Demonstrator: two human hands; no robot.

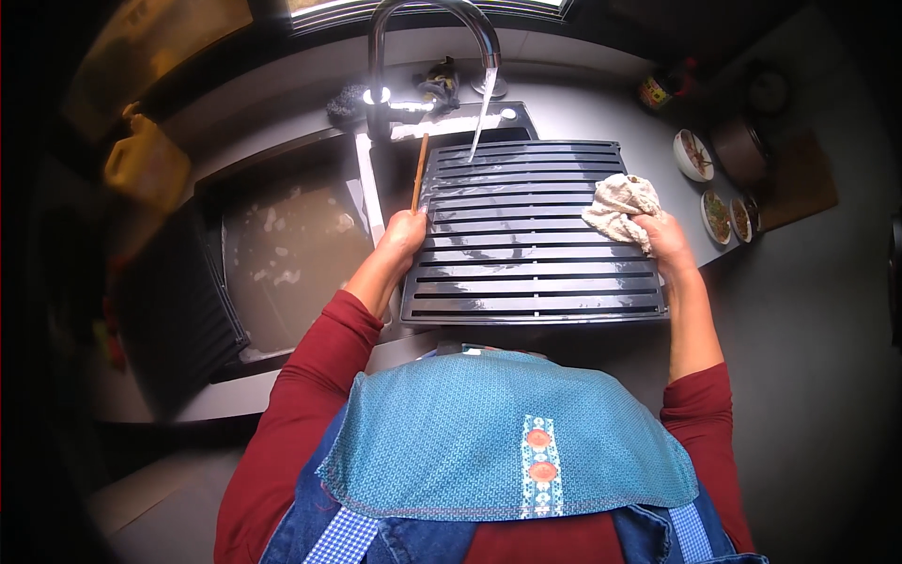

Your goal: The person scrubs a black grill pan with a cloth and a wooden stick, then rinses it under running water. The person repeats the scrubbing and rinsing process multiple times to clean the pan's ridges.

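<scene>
A wet, dark slatted panel (532, 233) lies tilted over the right sink basin, between my hands. My left hand (406, 236) is at its left edge, where a thin wooden stick (421, 173) rises beside the fingers; the fingertips are hidden. In my right hand (662, 240) is a crumpled off-white cloth (624, 208), pressed against the panel's right edge. Water runs from the curved chrome faucet (435, 7) onto the panel's upper left part.
Cloudy water fills the left basin (296, 261). Another dark ridged panel (176, 310) leans at its left side, near a yellow jug (149, 163). A dark scrubber (347, 104) sits behind the faucet. Bowls of food (693, 155) and a wooden board (800, 183) are at the right.
</scene>
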